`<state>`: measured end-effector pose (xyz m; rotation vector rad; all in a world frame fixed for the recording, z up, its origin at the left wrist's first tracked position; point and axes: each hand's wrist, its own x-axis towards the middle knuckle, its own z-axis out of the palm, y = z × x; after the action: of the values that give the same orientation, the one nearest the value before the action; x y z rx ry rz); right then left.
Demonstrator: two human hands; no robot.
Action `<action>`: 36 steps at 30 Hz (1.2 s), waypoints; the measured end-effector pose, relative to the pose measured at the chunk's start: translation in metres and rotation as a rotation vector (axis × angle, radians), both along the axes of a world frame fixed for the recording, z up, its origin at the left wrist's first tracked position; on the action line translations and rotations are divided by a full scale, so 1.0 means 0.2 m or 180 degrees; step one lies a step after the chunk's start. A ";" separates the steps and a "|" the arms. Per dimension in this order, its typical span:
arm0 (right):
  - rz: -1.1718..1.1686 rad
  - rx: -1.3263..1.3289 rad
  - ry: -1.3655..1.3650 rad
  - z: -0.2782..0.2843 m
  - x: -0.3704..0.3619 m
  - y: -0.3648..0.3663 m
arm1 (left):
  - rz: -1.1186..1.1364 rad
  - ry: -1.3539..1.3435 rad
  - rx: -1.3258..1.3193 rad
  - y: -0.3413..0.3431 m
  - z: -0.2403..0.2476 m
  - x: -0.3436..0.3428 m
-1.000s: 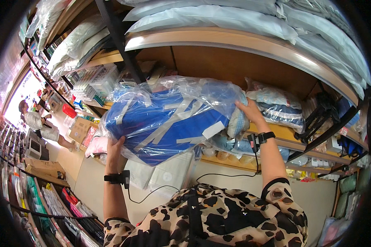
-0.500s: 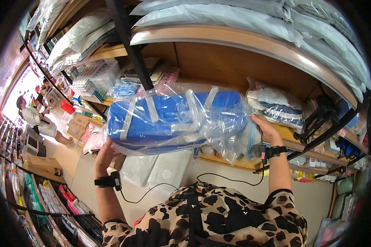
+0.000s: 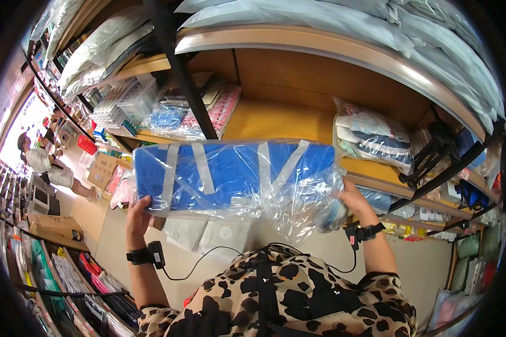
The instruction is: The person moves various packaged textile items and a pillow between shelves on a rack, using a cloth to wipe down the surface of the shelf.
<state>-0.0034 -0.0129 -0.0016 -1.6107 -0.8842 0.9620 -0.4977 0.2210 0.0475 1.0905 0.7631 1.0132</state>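
Shop shelves: wooden boards are stretching ahead of both hands, pale wrapped packs lying on the higher board beyond.
Blue bundle: crossed by grey strips, it is spanning the gap between the hands, before the shelves.
Left hand: it is gripping the near left corner, thumb on top.
Right hand: it is holding the right end, some fingers hiding behind crumpled film.
Clear wrap: from my remote post, I am judging it slippery beside the right hand; gripping firm bulk through it, ends level, is probably serving best.
White packages: lying below, between the hands, they are showing no writing I am managing to read.
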 end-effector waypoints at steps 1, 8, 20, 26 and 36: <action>0.0000 -0.0015 0.0003 0.04 -0.01 -0.03 | -0.0013 -0.0100 0.0132 -0.02 0.03 -0.01; -0.0876 0.0878 -0.0362 0.24 0.06 -0.21 | -0.0201 -0.0384 0.0315 -0.16 0.07 0.07; -0.1967 0.2137 -0.0031 0.19 0.31 -0.57 | -0.0469 -0.0787 0.0282 -0.30 0.10 0.53; -0.2062 0.2086 0.0023 0.15 0.47 -0.32 | -0.0256 0.0092 0.0956 0.11 -0.11 0.86; -0.1368 0.1077 -0.0367 -0.06 0.58 0.19 | 0.1095 0.2069 0.2029 0.54 -0.57 1.03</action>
<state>0.1117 0.0246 -0.0128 -1.4869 -0.6925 0.3987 -0.2921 0.3283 -0.0658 1.9391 1.2188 1.2453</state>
